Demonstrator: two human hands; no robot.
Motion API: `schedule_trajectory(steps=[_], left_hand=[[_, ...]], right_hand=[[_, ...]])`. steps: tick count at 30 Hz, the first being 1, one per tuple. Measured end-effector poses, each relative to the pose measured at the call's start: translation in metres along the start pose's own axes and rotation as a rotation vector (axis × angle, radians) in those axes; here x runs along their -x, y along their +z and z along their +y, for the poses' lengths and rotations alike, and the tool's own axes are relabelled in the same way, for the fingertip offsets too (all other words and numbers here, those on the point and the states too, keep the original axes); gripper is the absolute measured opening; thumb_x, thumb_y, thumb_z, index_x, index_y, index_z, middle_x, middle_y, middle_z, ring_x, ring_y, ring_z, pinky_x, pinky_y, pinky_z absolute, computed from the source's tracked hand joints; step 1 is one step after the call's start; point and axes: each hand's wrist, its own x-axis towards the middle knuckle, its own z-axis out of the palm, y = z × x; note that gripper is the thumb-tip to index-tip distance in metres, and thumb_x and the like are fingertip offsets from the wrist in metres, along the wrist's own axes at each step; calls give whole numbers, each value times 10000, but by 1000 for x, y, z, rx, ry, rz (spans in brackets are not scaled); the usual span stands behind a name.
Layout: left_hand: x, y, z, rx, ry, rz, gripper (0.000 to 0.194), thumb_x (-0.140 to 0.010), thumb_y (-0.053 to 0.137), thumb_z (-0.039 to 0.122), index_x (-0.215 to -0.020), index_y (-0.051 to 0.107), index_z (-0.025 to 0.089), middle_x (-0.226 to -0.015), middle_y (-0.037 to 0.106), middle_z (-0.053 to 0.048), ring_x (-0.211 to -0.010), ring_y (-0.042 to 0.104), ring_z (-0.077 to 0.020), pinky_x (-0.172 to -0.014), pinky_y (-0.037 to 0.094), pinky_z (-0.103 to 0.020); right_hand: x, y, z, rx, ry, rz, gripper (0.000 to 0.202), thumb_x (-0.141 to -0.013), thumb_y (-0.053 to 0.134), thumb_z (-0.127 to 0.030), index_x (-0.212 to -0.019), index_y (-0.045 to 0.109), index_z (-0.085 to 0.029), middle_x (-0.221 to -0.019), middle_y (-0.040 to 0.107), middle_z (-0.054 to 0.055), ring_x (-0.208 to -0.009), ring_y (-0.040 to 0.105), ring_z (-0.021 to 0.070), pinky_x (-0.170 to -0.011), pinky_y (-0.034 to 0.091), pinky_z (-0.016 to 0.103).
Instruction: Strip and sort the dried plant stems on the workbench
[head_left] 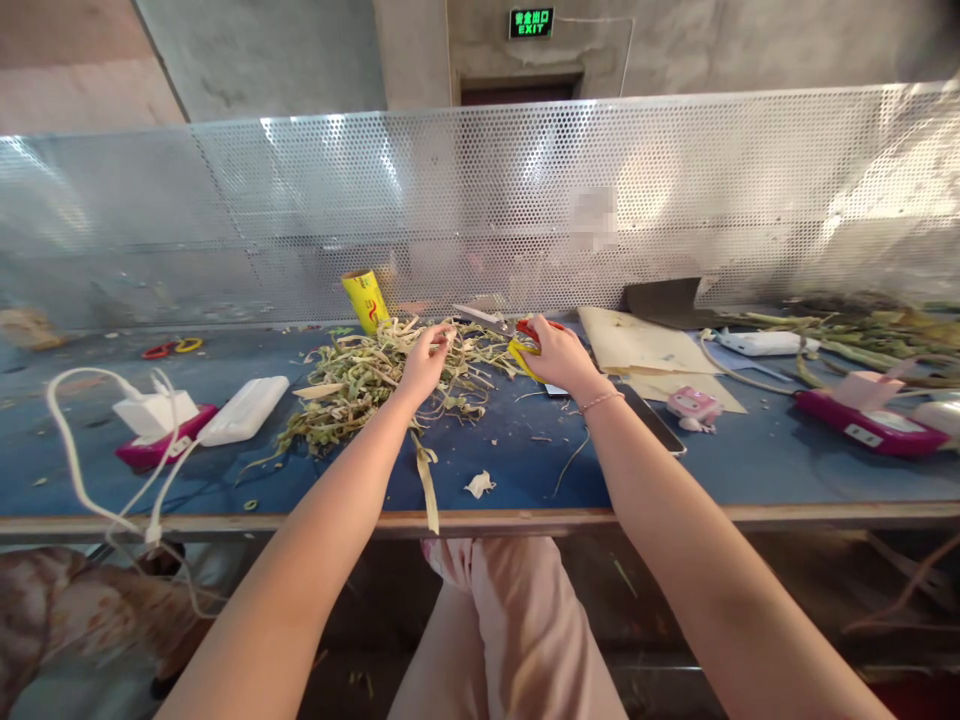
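Note:
A heap of dried, pale green plant stems and leaves lies on the blue table. My left hand is over its right side, fingers curled and pinching among the stems; exactly which ones they grip is hard to see. In my right hand are scissors with red and yellow handles. Their blades point left, toward my left fingertips, and look slightly parted. One long dry strip trails from the heap over the table's front edge. Beneath my right wrist lies a phone, partly hidden by the arm.
Behind the heap stands a tilted yellow tube, near a perforated metal screen. Magenta power strips with white cables sit on both sides. A white power bank, a pink toy figure, and brown paper are also around.

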Motion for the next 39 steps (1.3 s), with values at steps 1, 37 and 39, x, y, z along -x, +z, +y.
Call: schedule_trajectory(steps=[1, 37, 39], left_hand=[[-1, 0, -2, 25, -22, 19, 214, -686, 616, 191, -899, 595, 206, -792, 549, -19, -585, 479, -87, -554, 380, -196], [6, -11, 23, 665, -234, -147, 225, -703, 547, 345, -623, 436, 166, -515, 412, 47, -353, 269, -14, -356, 176, -174], [6, -11, 24, 667, -236, -154, 236, -702, 558, 332, -615, 408, 171, -506, 400, 53, -349, 264, -14, -353, 168, -171]], right_hand=[[0, 0, -1, -1, 1, 0, 272, -752, 456, -346, -956, 454, -166, -776, 647, 105, -781, 592, 263, -710, 394, 360], [1, 5, 3, -85, -173, -50, 300, -740, 467, -376, -964, 460, -176, -798, 610, 76, -752, 558, 219, -736, 386, 333], [1, 5, 4, -72, -180, -54, 294, -740, 469, -389, -941, 462, -174, -779, 603, 76, -753, 553, 220, -740, 382, 335]])
